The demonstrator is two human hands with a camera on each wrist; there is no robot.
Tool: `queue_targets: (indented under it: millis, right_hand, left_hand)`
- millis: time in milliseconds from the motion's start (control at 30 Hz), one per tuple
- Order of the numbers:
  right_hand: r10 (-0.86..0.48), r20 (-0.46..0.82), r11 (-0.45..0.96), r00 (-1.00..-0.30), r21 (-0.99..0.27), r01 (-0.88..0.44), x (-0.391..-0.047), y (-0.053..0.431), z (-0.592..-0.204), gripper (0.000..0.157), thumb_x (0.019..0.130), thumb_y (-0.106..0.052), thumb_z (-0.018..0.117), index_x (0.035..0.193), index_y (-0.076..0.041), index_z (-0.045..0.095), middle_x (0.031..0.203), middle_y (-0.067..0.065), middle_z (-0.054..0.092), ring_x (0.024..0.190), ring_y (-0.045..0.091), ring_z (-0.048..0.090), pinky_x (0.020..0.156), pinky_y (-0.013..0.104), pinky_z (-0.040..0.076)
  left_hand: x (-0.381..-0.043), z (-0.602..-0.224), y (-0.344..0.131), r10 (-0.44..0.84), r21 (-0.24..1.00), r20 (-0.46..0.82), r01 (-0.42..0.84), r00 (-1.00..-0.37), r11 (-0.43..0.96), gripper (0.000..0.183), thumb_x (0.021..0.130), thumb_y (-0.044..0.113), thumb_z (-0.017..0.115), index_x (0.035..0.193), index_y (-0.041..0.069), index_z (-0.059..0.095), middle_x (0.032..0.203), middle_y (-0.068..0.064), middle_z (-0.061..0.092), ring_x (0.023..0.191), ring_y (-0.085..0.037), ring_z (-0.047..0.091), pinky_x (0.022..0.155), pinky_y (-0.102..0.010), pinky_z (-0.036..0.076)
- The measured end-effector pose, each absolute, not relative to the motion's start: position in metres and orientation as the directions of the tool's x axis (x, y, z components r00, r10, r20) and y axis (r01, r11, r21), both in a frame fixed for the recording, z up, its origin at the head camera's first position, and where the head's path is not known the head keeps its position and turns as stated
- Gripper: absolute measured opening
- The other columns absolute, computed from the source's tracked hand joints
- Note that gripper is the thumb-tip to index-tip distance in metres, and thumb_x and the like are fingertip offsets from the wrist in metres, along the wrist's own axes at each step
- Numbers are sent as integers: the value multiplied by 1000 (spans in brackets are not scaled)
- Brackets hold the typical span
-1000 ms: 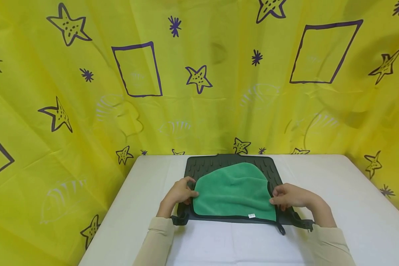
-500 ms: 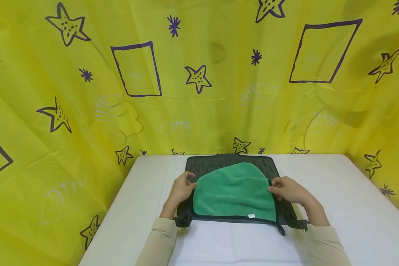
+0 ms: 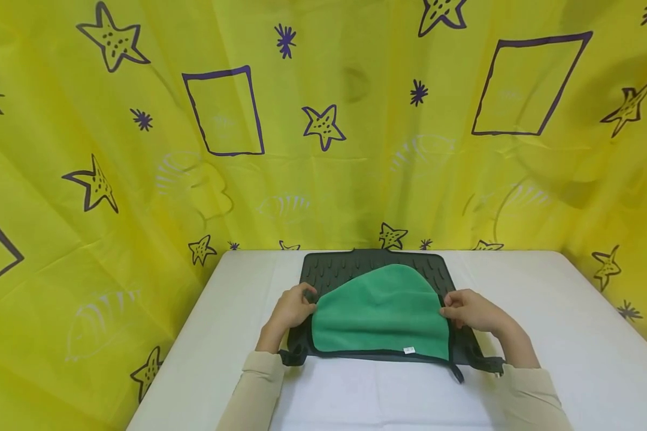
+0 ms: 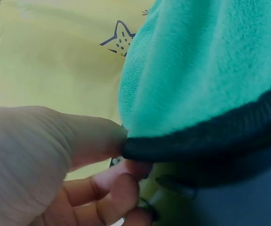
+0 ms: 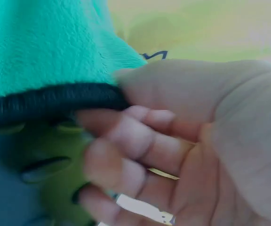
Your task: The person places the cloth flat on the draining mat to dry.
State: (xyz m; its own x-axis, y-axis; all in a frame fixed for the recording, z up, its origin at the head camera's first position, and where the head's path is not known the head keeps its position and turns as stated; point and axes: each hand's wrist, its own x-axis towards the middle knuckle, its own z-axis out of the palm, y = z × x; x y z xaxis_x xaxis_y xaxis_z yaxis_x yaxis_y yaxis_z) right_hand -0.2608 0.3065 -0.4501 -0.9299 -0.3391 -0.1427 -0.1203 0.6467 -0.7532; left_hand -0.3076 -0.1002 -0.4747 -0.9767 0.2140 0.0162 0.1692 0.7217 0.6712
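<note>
A green plush cloth with a black border and a small white tag lies folded over a dark ridged mat. At the cloth's left edge my left hand pinches the border between thumb and fingers, as the left wrist view shows of the cloth. On the opposite side my right hand pinches the right edge of the cloth the same way. A black hanging loop dangles from the cloth's front right corner. The cloth hides much of the mat.
The white table stretches to both sides of the mat. Dark curled parts stick out at the mat's front corners, close to my wrists. Behind the table hangs a yellow curtain with purple stars and squares.
Both hands have slid a little farther back along the cloth's sides, then slightly forward again. The cloth and mat have hardly moved.
</note>
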Motion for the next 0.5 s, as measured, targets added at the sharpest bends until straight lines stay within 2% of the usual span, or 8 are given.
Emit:
queue_targets:
  millis: [100, 233, 333, 500]
  right_hand:
    - [-391, -172, 645, -904, -752, -136, -260, 307, -454, 22, 93, -17, 59, 81, -1, 51, 63, -1, 42, 60, 16, 48, 56, 27, 39]
    - [-375, -186, 657, -908, -745, -119, -261, 309, -458, 22, 93, -20, 60, 85, -1, 54, 68, 2, 49, 63, 17, 51, 58, 28, 43]
    - [-297, -188, 648, -936, -760, -53, -263, 310, -459, 29, 95, -28, 59, 97, 1, 57, 76, 6, 56, 67, 19, 54, 60, 30, 46]
    - [-159, -142, 616, -977, -788, 15, -267, 307, -461, 44, 100, -34, 49, 120, 5, 50, 89, 12, 60, 73, 20, 57, 64, 31, 48]
  left_hand:
    - [-306, -474, -98, 232, 634, -16, 170, -973, 754, 27, 86, 12, 67, 112, 6, 64, 72, -3, 59, 63, -15, 53, 54, -27, 42]
    - [-304, -473, -95, 244, 602, -11, 188, -970, 776, 24, 87, 13, 66, 110, 6, 65, 73, -4, 59, 63, -16, 53, 54, -28, 41]
    - [-304, -475, -93, 230, 607, 20, 194, -973, 770, 19, 90, 13, 62, 108, 7, 65, 77, -5, 62, 65, -16, 53, 56, -28, 42]
    - [-306, -480, -88, 156, 638, 107, 188, -982, 747, 15, 94, 13, 56, 104, 7, 66, 76, -4, 63, 62, -14, 52, 54, -27, 41]
